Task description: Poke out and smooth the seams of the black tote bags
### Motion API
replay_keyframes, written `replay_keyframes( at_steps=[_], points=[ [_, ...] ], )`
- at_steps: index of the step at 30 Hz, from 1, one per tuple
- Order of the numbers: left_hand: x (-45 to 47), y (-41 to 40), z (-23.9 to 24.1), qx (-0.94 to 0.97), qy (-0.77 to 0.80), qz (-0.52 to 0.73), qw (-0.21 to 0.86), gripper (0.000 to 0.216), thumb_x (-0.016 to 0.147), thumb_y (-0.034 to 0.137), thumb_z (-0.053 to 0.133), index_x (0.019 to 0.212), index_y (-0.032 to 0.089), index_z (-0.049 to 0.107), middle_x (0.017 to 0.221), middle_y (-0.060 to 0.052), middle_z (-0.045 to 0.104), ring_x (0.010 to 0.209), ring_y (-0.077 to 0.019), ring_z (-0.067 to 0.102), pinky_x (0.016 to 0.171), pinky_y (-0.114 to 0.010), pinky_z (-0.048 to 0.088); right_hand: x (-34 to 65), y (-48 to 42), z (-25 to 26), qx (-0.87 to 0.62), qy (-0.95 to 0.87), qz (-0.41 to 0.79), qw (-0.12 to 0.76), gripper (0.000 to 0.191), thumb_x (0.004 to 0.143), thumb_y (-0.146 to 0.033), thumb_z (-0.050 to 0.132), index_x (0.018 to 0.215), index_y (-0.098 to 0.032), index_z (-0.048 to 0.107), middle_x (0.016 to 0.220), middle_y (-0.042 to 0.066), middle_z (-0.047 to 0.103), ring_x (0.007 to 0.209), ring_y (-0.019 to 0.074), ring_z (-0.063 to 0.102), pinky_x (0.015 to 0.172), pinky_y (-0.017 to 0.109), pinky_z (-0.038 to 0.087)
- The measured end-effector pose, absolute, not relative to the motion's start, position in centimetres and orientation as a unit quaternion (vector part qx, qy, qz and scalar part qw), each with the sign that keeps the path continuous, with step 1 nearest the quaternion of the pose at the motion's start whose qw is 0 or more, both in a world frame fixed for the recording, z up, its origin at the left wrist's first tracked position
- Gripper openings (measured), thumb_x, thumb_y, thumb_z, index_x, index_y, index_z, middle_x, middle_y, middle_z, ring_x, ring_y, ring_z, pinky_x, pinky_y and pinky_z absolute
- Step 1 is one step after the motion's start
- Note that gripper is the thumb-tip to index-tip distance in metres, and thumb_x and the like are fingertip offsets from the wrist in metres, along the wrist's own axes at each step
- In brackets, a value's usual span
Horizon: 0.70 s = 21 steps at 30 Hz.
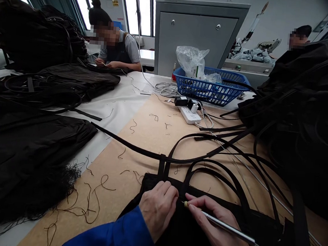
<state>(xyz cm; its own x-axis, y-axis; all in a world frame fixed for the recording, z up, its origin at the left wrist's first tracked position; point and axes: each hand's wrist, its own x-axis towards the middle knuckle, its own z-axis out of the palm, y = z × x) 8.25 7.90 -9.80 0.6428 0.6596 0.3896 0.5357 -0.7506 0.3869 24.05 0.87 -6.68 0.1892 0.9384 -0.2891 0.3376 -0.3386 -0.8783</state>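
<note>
My left hand (157,207), in a blue sleeve (109,234), curls over the top edge of a black fabric bag (189,235) and holds it down. My right hand (215,227) grips a slim metal pen-like tool (226,227) with a cord at its rear end. The tool's gold-coloured tip (185,204) touches or nearly touches the bag beside my left fingers. Black straps (206,158) run from the bag across a tan paper mat (151,137). Loose dark threads (96,193) lie scattered on the mat.
Piles of black bags (21,165) with straps fill both sides. Farther off stand a white power strip (189,114), a blue basket (209,88) holding a plastic bag, and a grey metal cabinet (196,34). A seated person (119,47) works at the back left.
</note>
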Motion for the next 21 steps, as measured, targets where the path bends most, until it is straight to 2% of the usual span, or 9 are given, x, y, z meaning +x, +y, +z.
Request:
replay_keyframes(
  at_steps=[5,14,17,21],
  points=[
    [8.2,7.9,-9.6,0.901,0.327,0.256,0.124,0.018,0.087,0.008,0.035,0.079,0.018,0.048,0.074,-0.002,0.053,0.067,-0.0168,0.052,0.055,-0.028,0.045,23.9,1.0,-6.3,-0.707,-0.456,0.435,0.32,0.032,0.078,-0.054,0.051,0.078,-0.026,0.066,0.109,0.003,0.067,0.11,0.0262,0.056,0.095,0.035,0.043],
    [8.2,7.9,-9.2,0.881,0.339,0.281,0.174,0.019,0.087,0.01,0.035,0.079,0.017,0.051,0.074,-0.003,0.055,0.068,-0.0167,0.055,0.057,-0.028,0.047,24.1,0.8,-6.7,-0.695,-0.451,0.446,0.338,0.03,0.08,-0.052,0.053,0.079,-0.025,0.066,0.109,0.003,0.066,0.109,0.0251,0.056,0.094,0.032,0.042],
    [8.1,8.4,-8.1,0.836,0.363,0.302,0.279,0.017,0.086,0.014,0.038,0.079,0.017,0.053,0.073,-0.003,0.059,0.066,-0.0153,0.057,0.058,-0.027,0.047,24.1,0.7,-6.5,-0.695,-0.434,0.462,0.34,0.032,0.08,-0.056,0.053,0.079,-0.026,0.065,0.11,0.002,0.066,0.109,0.0236,0.056,0.09,0.028,0.043],
    [6.6,10.9,-6.0,0.688,0.402,0.293,0.529,0.015,0.084,0.03,0.046,0.08,0.017,0.05,0.061,0.0,0.059,0.041,-0.0092,0.047,0.038,-0.021,0.039,24.3,0.7,-6.6,-0.691,-0.408,0.493,0.336,0.039,0.078,-0.062,0.054,0.079,-0.025,0.063,0.113,0.002,0.064,0.109,0.0232,0.056,0.084,0.024,0.044]
  ],
)
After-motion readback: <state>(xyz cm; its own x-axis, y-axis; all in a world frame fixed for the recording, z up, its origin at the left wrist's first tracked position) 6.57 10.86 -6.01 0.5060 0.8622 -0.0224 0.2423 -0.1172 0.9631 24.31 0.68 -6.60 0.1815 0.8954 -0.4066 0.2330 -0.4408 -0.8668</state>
